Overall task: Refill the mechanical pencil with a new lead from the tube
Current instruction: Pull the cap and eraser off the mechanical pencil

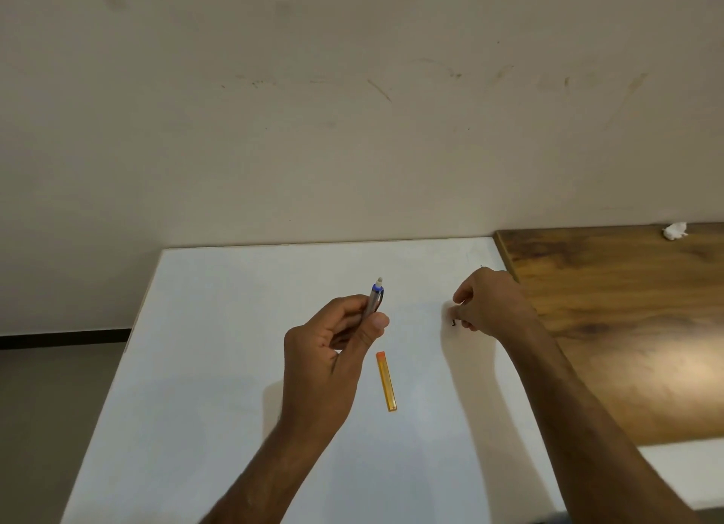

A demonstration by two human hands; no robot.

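Observation:
My left hand [329, 351] grips the mechanical pencil [374, 297] above the white table [219, 367]. The pencil has a grey barrel and a blue collar, and it tilts upward with its white eraser end on top; its tip is hidden in my palm. The orange lead tube [386, 381] lies flat on the table just right of that hand, its orange cap pointing away from me. My right hand [489, 306] is low over the table to the right, with its fingers curled. Its fingertips pinch a small dark piece [453, 323] that touches the table top.
A brown wooden table [611, 327] adjoins the white one on the right, with a crumpled white tissue [674, 231] at its far edge. A beige wall rises behind both tables. The floor shows at the left.

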